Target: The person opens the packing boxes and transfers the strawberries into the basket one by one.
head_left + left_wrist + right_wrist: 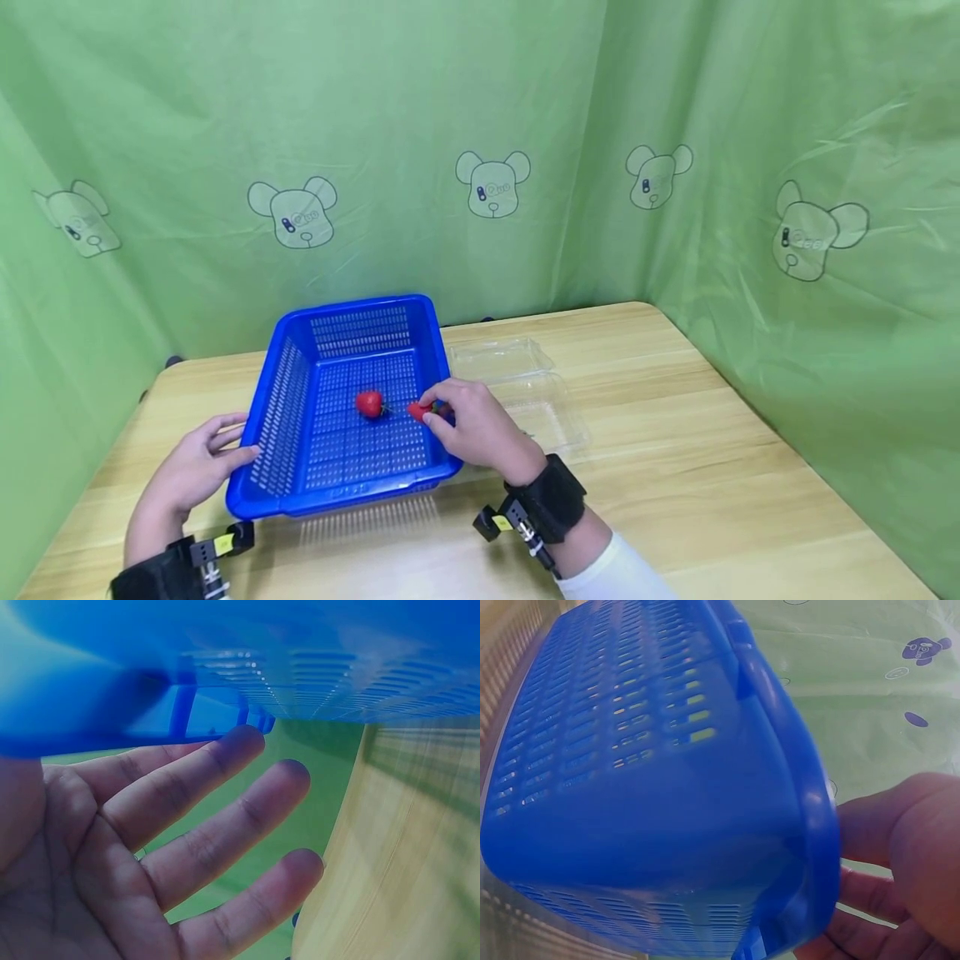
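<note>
Red, green-leafed strawberry (417, 412), pinched in the right hand (480, 423), is over the blue perforated plastic basket (337, 498), which contains another red strawberry (369, 404). The left hand (191, 462), fingers loosely extended, touches the basket's rim. An open clear plastic box (553, 408) lies alongside.

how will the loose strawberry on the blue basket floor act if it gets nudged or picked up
The loose strawberry would probably roll a little, given its rounded body, perhaps unevenly because of the green leaves at one end. The walled basket around it should stop it. Its ripe-looking red surface suggests it could bruise if squeezed.
</note>
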`<state>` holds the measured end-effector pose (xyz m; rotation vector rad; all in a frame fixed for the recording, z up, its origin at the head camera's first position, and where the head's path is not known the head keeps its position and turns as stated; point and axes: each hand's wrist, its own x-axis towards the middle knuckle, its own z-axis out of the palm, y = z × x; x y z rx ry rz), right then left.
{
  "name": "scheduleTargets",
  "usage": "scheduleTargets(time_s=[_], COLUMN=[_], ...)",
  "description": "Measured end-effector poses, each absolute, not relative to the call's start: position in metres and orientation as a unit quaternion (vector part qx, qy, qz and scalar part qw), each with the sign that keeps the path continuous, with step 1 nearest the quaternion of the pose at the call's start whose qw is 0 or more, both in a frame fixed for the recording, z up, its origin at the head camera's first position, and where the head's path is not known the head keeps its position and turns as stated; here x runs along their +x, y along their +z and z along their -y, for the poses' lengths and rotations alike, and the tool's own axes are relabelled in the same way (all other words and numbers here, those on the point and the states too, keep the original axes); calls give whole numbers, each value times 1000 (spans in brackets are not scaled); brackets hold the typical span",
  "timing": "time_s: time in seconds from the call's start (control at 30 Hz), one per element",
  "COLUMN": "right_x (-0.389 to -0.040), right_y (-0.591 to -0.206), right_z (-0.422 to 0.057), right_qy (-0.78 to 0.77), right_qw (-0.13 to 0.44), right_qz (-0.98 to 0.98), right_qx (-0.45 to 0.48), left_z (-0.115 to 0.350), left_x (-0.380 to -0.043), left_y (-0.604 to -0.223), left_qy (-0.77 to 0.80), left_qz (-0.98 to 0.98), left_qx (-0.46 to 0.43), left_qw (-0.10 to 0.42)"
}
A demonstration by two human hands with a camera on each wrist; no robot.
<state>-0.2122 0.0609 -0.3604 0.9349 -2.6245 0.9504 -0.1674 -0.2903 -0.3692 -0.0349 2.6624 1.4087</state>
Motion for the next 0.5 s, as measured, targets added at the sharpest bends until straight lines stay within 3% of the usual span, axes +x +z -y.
scheduleTargets(time_s=[0.5], right_x=[-212], right_y=[-360], right_z=[-60], right_qy=[334], right_qw=[104], right_qz=[884], right_qx=[311], left_z=[291], left_x=[-167], left_y=[-369], left_qy=[462], left_qz=[-884], left_qx=[-14], left_qw=[69])
